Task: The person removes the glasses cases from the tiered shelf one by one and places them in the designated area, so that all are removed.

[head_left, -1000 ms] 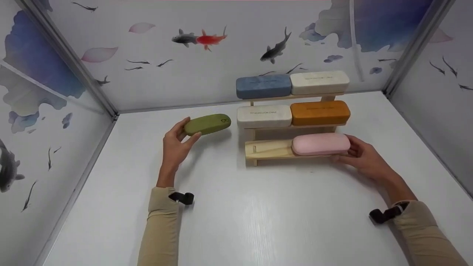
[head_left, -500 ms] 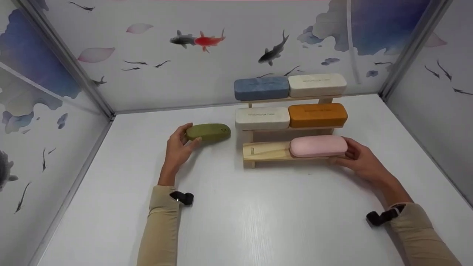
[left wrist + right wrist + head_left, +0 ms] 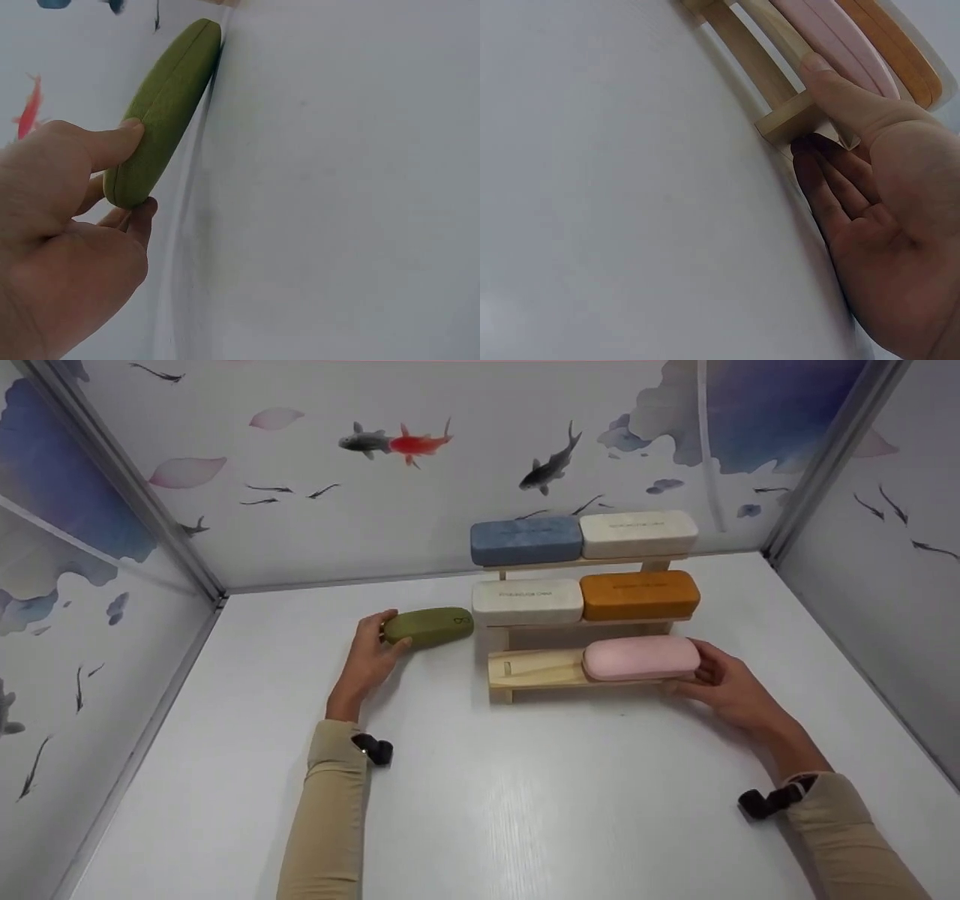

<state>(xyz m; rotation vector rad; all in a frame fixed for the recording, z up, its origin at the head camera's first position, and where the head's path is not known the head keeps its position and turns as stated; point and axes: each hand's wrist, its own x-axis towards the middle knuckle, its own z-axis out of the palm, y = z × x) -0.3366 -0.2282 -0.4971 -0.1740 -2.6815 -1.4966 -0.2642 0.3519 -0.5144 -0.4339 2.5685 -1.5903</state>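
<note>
A green glasses case (image 3: 429,626) (image 3: 166,112) is pinched at its left end by the left hand (image 3: 367,656) (image 3: 71,202), thumb on the near side. Its other end points at the left side of a three-step wooden rack (image 3: 540,667) (image 3: 791,118). On the bottom step's right half lies a pink case (image 3: 641,658) (image 3: 840,41); the left half is bare wood. The right hand (image 3: 739,690) (image 3: 900,195) grips the right end of that step beside the pink case, thumb on the edge and fingers lower, their tips partly hidden.
A white case (image 3: 527,601) and an orange case (image 3: 640,595) fill the middle step. On the top step sit a blue case (image 3: 526,541) and another white case (image 3: 639,534). Printed wall panels (image 3: 292,540) enclose the white table (image 3: 450,795) at the back and sides.
The left hand has lowered the green case a little and moved it right, closer to the rack. The right hand keeps its place at the rack's end. The head view has shifted slightly.
</note>
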